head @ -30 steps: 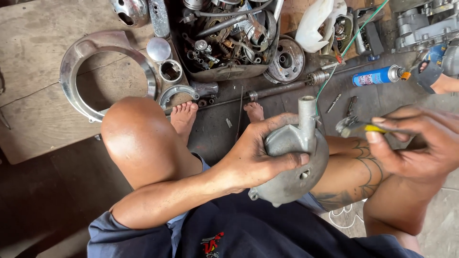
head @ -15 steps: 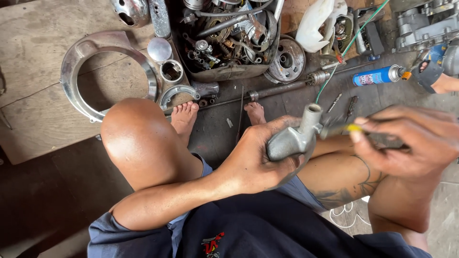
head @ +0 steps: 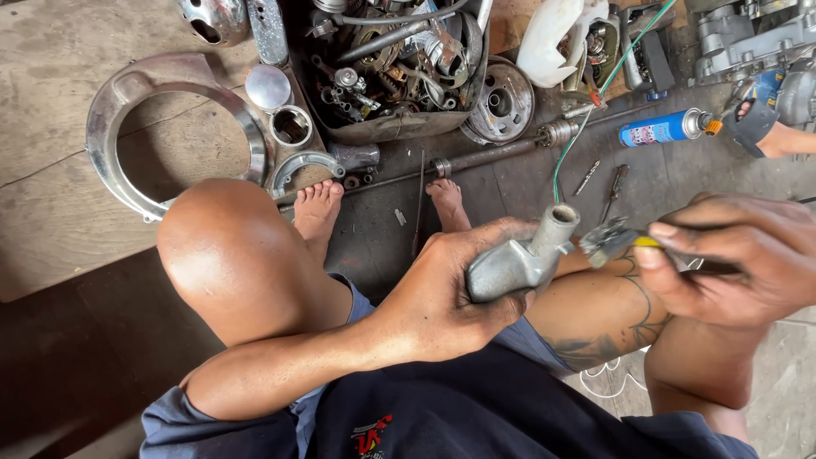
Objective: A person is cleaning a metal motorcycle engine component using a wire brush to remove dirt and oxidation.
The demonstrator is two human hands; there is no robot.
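Observation:
My left hand point(head: 450, 293) grips a grey cast-metal housing point(head: 518, 255) with a short tube pointing up, held above my lap. My right hand point(head: 735, 255) is closed on a small tool point(head: 616, 240) with a yellow-and-dark handle; its metal jaws touch the side of the housing's tube. I sit with bare knees and feet on a dark floor.
A tub of greasy engine parts point(head: 395, 72) stands ahead, beside a round hub point(head: 501, 102). A chrome ring point(head: 166, 127), a cap point(head: 268, 85) and a cup point(head: 291, 126) lie left. A blue spray can point(head: 663, 129), a long rod point(head: 476, 157), screwdrivers point(head: 603, 183) lie right.
My left hand has turned the housing, so its broad round face no longer shows and the tube tips right. My right hand brought the tool's jaws against the tube.

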